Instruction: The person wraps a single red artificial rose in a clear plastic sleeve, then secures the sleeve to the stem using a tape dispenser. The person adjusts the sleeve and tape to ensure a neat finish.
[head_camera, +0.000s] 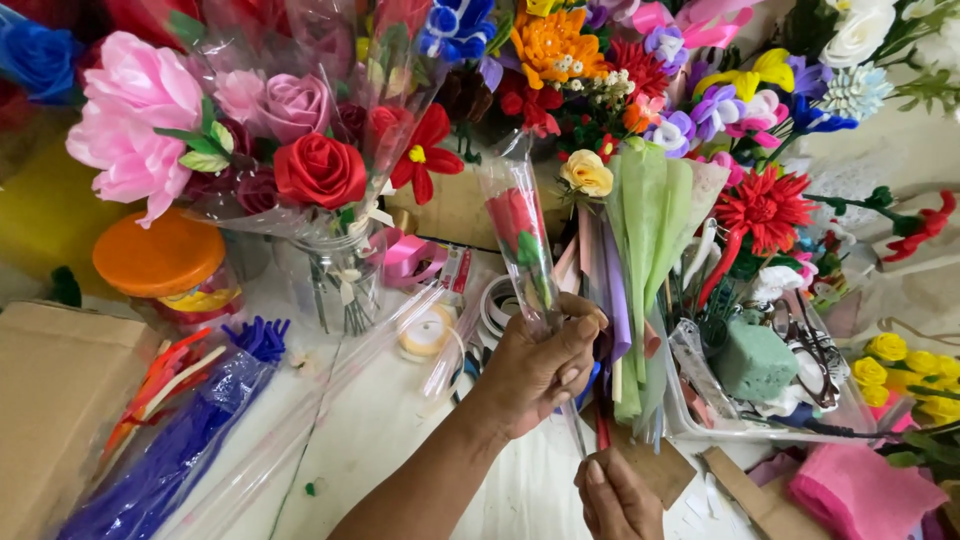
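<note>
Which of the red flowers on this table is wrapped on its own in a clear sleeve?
The single red rose in the narrow clear plastic sleeve, gripped by the left hand. The other red flowers stand bunched in the glass jar or loose in the display.

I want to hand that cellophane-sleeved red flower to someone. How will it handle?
The wrapped red flower likely feels light: the left hand alone holds it upright. Its clear sleeve looks slick and crinkly. The thin stem, pinched by the right hand, may bend.

red rose (clear sleeve), orange lid, green foam block, blue sticks
</note>
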